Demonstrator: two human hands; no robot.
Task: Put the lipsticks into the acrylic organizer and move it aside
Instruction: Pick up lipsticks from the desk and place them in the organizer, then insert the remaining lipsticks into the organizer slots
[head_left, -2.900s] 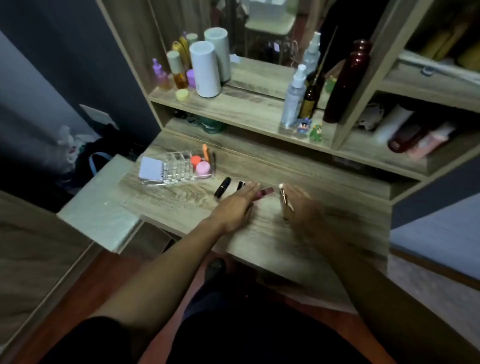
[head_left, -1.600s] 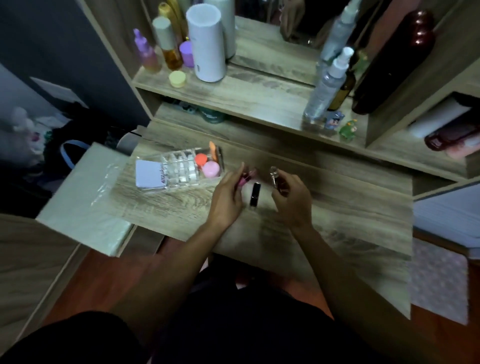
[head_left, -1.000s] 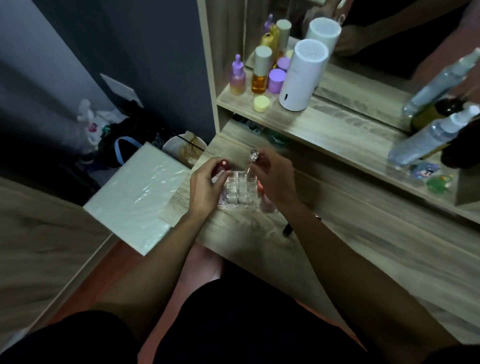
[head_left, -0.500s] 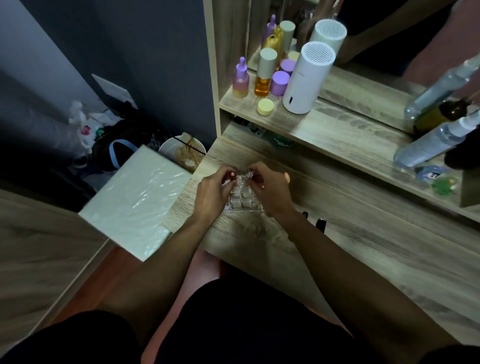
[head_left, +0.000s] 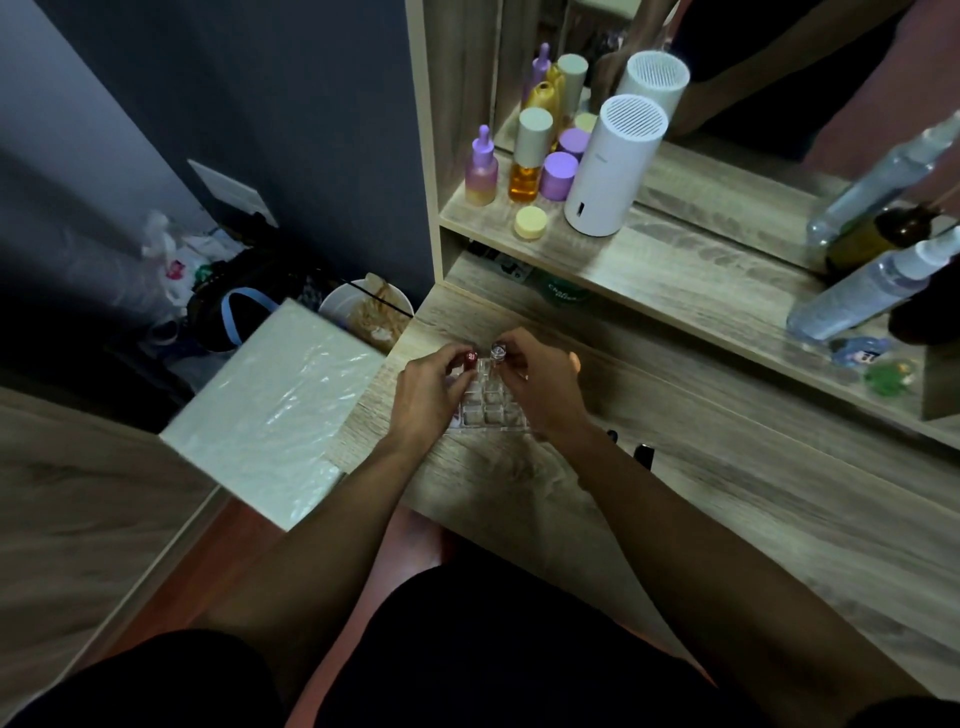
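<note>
A clear acrylic organizer (head_left: 488, 408) with a grid of square cells sits on the wooden desk (head_left: 727, 509) near its left end. My left hand (head_left: 423, 395) pinches a red-topped lipstick (head_left: 471, 357) upright over the organizer's far-left cells. My right hand (head_left: 540, 387) pinches a silver-capped lipstick (head_left: 497, 353) upright just beside it. Both tubes' lower ends are hidden among the cells and fingers. Two black lipsticks (head_left: 644, 454) lie on the desk to the right of my right wrist.
A white cylinder (head_left: 615, 166), dropper bottles (head_left: 480, 169) and jars stand on the shelf behind. Spray bottles (head_left: 867, 291) lie tilted at far right. A white plastic-wrapped board (head_left: 275, 410) abuts the desk's left edge, with a bowl (head_left: 366, 314) behind it.
Both hands carried a lipstick each from the desk's middle leftward to the organizer and lowered them toward its far cells. Since half a second ago they have barely shifted.
</note>
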